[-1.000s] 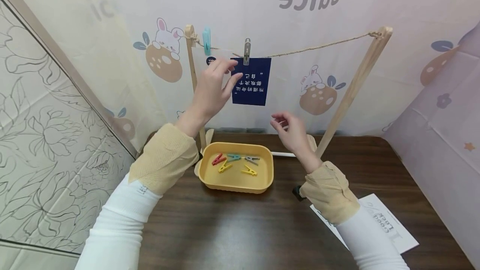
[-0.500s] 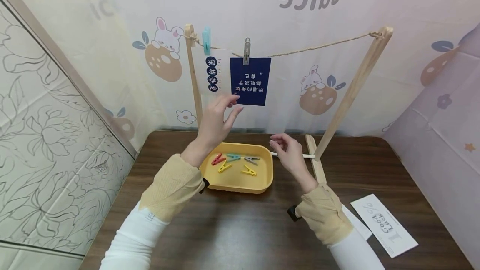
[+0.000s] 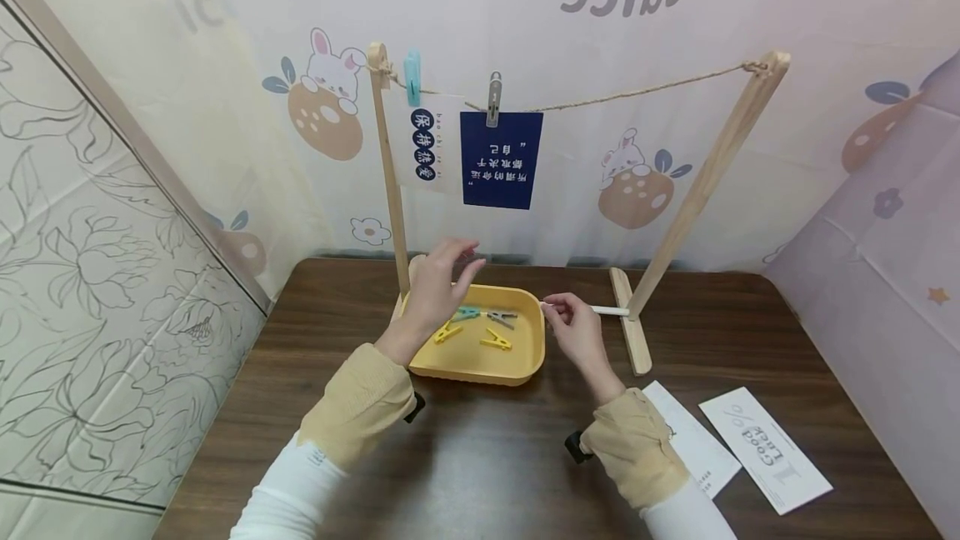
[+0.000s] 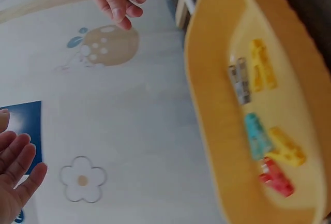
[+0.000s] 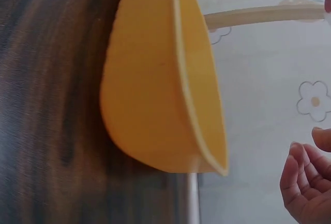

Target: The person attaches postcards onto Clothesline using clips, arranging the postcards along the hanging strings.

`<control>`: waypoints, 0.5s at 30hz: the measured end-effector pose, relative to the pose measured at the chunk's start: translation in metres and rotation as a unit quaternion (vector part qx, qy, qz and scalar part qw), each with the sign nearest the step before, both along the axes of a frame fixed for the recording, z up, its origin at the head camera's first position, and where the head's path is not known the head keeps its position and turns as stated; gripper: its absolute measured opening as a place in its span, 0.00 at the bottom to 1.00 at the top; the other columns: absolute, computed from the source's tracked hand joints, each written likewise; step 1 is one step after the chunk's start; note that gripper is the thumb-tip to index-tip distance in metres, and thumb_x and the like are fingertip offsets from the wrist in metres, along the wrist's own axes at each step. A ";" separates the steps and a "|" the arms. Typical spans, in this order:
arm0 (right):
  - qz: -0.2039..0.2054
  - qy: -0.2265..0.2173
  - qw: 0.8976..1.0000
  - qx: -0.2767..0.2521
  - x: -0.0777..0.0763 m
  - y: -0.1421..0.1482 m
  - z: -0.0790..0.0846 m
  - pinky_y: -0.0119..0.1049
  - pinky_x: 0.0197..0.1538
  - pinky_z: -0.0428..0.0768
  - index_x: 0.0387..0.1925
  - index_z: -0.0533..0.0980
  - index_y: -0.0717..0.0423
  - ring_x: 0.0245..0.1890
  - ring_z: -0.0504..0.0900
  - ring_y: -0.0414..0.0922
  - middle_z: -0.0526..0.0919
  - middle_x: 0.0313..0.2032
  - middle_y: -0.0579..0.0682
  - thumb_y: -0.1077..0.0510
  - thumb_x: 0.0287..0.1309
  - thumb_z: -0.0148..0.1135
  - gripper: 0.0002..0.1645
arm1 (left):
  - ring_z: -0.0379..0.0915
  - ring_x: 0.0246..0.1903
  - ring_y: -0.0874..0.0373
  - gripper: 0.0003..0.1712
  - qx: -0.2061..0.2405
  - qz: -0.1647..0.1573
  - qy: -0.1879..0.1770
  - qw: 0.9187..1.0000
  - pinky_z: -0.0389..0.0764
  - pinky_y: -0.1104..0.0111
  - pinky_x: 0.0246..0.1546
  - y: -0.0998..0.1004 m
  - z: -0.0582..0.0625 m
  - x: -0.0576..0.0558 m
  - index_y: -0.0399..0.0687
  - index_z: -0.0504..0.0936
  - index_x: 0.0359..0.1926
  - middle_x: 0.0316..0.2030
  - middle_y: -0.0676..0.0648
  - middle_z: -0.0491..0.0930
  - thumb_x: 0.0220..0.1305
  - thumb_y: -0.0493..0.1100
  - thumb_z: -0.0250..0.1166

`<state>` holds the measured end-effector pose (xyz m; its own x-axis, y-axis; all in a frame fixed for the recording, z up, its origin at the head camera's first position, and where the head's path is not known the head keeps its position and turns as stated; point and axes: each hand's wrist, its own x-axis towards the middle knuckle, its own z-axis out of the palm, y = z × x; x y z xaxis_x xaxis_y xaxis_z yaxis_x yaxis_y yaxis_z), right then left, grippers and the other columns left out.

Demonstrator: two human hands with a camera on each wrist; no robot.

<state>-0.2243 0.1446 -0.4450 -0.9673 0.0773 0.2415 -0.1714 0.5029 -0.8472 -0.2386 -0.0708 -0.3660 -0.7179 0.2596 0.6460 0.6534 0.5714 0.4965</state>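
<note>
My left hand (image 3: pixel 433 294) hovers over the left side of a yellow plastic basket (image 3: pixel 480 375), fingers loosely bent and holding nothing. Near the basket's right rim is my right hand (image 3: pixel 579 330), its fingers also relaxed and free of any object. Inside the basket lie several clothespins: two yellow ones (image 3: pixel 496 340), a grey one (image 3: pixel 504 319), a teal one (image 3: pixel 469 312) and a red one (image 4: pixel 276 177), which my left hand hides in the head view. Above, a light blue clothespin (image 3: pixel 412 80) holds a white card (image 3: pixel 446 182), and a grey clothespin (image 3: pixel 493 98) holds a dark blue card (image 3: pixel 498 194).
A twine line (image 3: pixel 630 95) spans between a left wooden post (image 3: pixel 392 182) and a right wooden post (image 3: pixel 697 186). A white rod (image 3: pixel 611 311) joins them low down. Two cards lie at the table's right: a "Good Luck" card (image 3: pixel 765 450) and another white card (image 3: pixel 690 440).
My left hand has come down from the hanging cards to the basket, uncovering the white card. My right hand has lowered slightly towards the basket's right rim.
</note>
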 end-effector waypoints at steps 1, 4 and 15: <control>-0.008 -0.001 1.000 0.008 0.001 0.000 -0.003 0.27 0.23 0.73 0.35 0.76 0.64 0.23 0.77 0.45 0.79 0.27 0.56 0.61 0.55 0.57 0.09 | 0.73 0.37 0.55 0.14 0.001 -0.002 -0.008 1.000 0.75 0.67 0.39 0.000 -0.005 0.000 0.36 0.75 0.44 0.36 0.43 0.76 0.59 0.39 0.59; -0.032 -0.008 0.999 0.027 0.001 0.001 -0.012 0.29 0.26 0.73 0.34 0.77 0.63 0.25 0.76 0.44 0.80 0.28 0.54 0.60 0.54 0.59 0.09 | 0.72 0.39 0.55 0.14 -0.004 -0.004 -0.037 0.999 0.74 0.66 0.41 0.001 -0.020 0.002 0.36 0.75 0.45 0.38 0.43 0.76 0.59 0.39 0.59; -0.057 -0.091 0.993 0.057 0.003 0.001 -0.040 0.38 0.33 0.75 0.38 0.74 0.68 0.30 0.77 0.50 0.79 0.28 0.56 0.59 0.53 0.59 0.15 | 0.71 0.40 0.49 0.18 -0.039 -0.003 -0.112 0.993 0.74 0.64 0.38 0.003 -0.071 0.004 0.35 0.74 0.47 0.39 0.42 0.74 0.55 0.38 0.63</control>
